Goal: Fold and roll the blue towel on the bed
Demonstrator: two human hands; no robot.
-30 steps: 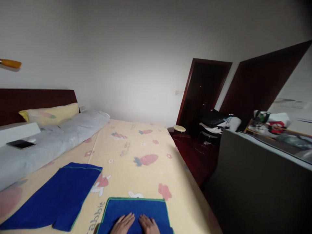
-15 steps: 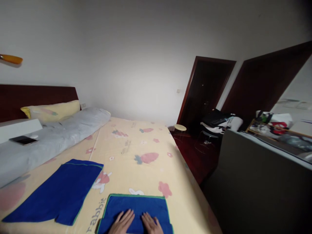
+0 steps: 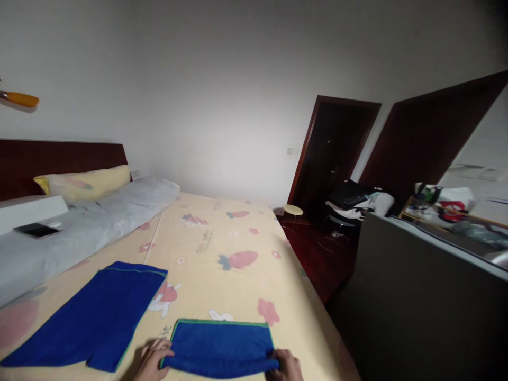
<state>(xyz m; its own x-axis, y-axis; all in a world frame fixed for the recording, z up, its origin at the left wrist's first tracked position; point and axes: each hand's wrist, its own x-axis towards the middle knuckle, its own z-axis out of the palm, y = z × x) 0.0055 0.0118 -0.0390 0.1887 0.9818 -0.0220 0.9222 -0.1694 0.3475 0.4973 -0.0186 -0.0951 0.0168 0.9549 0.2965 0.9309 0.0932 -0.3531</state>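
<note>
One blue cloth [image 3: 222, 341] stretches between left fingers [image 3: 162, 345] and right fingers [image 3: 283, 355]

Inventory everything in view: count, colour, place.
Bed: one, cream patterned sheet, centre
Near cloth: one, green-edged blue, on bed, bottom centre
Left cloth: one, green-edged blue, on bed
Bedding: one, grey, left
Phone: one, dark, on bedding
Box: one, white, beside phone
Headboard: one, dark brown, left
Pillow: one, yellow, by headboard
Wall item: one, orange, upper left
Door: one, dark brown, back right
Switch: one, pale, left of door
Stool: one, cream, right of bed
Pile: one, black and white, on chair
Panel: one, dark grey, right
Clutter: several, mixed colours, right
Left hand: one, bare, gripping near cloth
Right hand: one, bare, gripping near cloth
</note>
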